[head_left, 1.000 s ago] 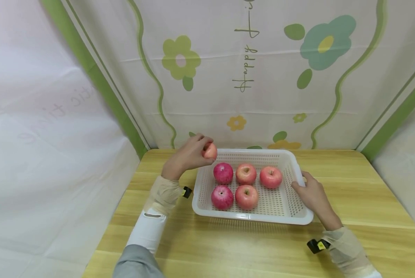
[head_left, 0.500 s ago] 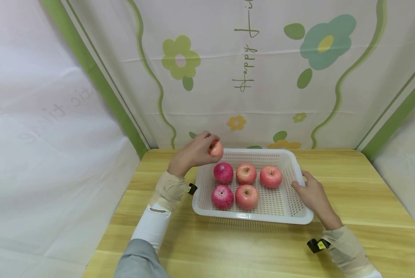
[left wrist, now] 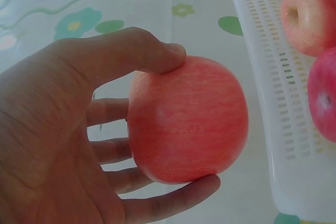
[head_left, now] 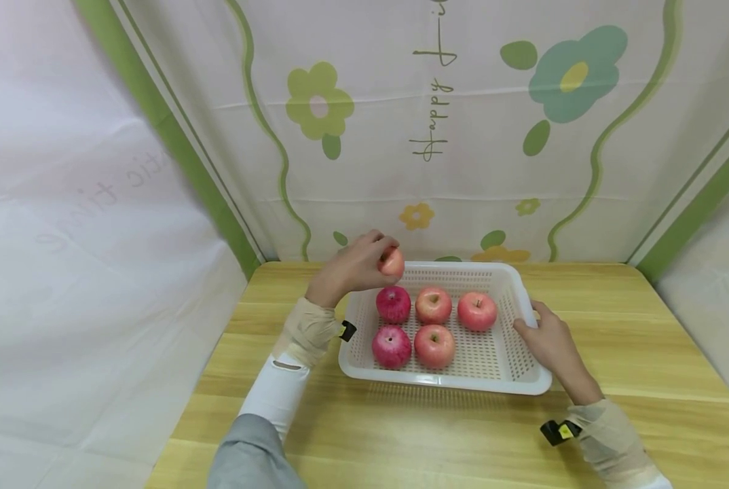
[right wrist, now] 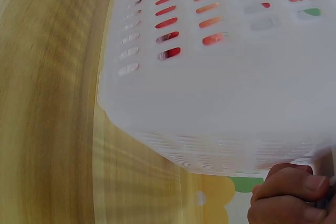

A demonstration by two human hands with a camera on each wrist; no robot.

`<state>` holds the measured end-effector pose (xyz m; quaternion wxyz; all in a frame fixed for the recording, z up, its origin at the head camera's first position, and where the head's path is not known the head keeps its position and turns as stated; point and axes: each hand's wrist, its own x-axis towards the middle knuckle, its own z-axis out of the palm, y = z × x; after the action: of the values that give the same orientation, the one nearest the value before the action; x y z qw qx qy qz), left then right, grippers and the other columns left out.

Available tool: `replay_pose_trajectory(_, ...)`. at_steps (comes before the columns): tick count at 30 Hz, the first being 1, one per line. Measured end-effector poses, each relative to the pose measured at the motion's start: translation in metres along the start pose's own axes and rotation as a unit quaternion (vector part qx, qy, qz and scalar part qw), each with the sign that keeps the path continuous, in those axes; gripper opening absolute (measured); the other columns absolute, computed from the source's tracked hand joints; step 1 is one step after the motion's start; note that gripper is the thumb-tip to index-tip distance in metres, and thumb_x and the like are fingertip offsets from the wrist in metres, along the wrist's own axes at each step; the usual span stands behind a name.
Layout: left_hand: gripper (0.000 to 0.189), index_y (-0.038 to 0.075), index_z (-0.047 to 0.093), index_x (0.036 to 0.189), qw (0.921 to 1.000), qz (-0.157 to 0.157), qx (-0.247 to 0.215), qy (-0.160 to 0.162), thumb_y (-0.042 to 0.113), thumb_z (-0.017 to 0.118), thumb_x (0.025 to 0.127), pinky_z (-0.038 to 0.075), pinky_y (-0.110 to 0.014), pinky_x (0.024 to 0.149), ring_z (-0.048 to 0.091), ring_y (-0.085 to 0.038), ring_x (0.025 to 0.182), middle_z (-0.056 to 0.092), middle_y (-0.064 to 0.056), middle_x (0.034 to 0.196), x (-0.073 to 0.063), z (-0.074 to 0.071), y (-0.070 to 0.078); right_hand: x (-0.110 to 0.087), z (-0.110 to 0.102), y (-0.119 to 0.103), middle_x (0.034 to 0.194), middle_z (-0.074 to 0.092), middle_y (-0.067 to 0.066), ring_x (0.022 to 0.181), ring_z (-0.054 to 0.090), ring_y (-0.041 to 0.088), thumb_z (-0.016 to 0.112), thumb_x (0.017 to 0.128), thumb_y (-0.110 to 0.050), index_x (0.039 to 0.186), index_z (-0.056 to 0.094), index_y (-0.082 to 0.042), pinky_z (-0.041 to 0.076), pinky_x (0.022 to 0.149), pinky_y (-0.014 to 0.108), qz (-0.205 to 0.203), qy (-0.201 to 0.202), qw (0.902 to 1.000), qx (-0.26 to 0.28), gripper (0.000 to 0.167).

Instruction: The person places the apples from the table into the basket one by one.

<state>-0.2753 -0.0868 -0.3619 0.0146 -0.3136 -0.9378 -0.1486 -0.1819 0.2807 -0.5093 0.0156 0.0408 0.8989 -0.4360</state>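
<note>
My left hand (head_left: pixel 360 263) grips a pinkish-red apple (head_left: pixel 392 263) above the far left corner of a white plastic basket (head_left: pixel 438 382). In the left wrist view, thumb and fingers wrap around that apple (left wrist: pixel 189 121), beside the basket wall (left wrist: pixel 262 66). My right hand (head_left: pixel 550 339) holds the basket's right rim, thumb over the edge; its curled fingers (right wrist: pixel 286 195) show in the right wrist view. Inside the basket lie two darker magenta apples (head_left: pixel 391 347) on the left and three lighter apples, one in the front row (head_left: pixel 434 346) and two behind.
The basket stands on a wooden table (head_left: pixel 401 435). A white cloth with printed flowers (head_left: pixel 438 136) hangs behind the table's far edge, with another white cloth (head_left: pixel 96 272) at the left side. Small black wrist cameras (head_left: pixel 558 432) are strapped to both forearms.
My left hand has moved right with the apple, from the basket's left edge to over its far left corner. The right hand and the basket have stayed in place.
</note>
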Motion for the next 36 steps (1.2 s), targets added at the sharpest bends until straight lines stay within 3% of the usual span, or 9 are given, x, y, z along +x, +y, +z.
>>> replay_pose_trajectory(11,0.059,0.007,0.062,0.142,0.9991,0.018,-0.037,-0.011,0.024,0.079,0.088,0.055,-0.040,0.102,0.056,-0.028,0.124,0.058,-0.013,0.138,0.007,0.003,0.015,0.000,-0.002,-0.002,0.136,0.055,0.049,0.093,0.078,0.042,0.051,0.108,-0.028,0.161,0.021,0.015,0.066,0.062,0.039,0.002,-0.001,1.0000,-0.002,0.074)
replay_pose_trajectory(21,0.061,0.009,0.060,0.144,0.9983,0.020,-0.049,-0.025,0.025,0.080,0.089,0.057,-0.036,0.094,0.057,-0.024,0.119,0.056,-0.011,0.139,0.012,0.008,0.022,0.001,-0.002,0.000,0.135,0.056,0.049,0.092,0.079,0.042,0.051,0.108,-0.027,0.160,0.022,0.016,0.066,0.061,0.040,0.000,0.000,1.0000,-0.004,0.073)
replay_pose_trajectory(28,0.061,0.011,0.060,0.145,0.9983,0.023,-0.043,-0.032,0.026,0.080,0.089,0.057,-0.035,0.093,0.057,-0.023,0.119,0.056,-0.009,0.139,0.013,0.010,0.027,0.001,-0.002,0.000,0.134,0.056,0.049,0.092,0.079,0.042,0.051,0.109,-0.027,0.160,0.021,0.017,0.066,0.062,0.040,0.000,-0.002,1.0000,-0.006,0.073)
replay_pose_trajectory(36,0.058,0.010,0.062,0.141,0.9979,0.051,-0.030,-0.026,0.028,0.080,0.089,0.055,-0.035,0.099,0.057,-0.023,0.120,0.059,-0.010,0.135,0.017,0.015,0.031,0.001,-0.002,0.000,0.135,0.056,0.049,0.092,0.079,0.042,0.051,0.109,-0.026,0.160,0.021,0.016,0.066,0.061,0.040,0.002,-0.003,1.0000,0.000,0.073)
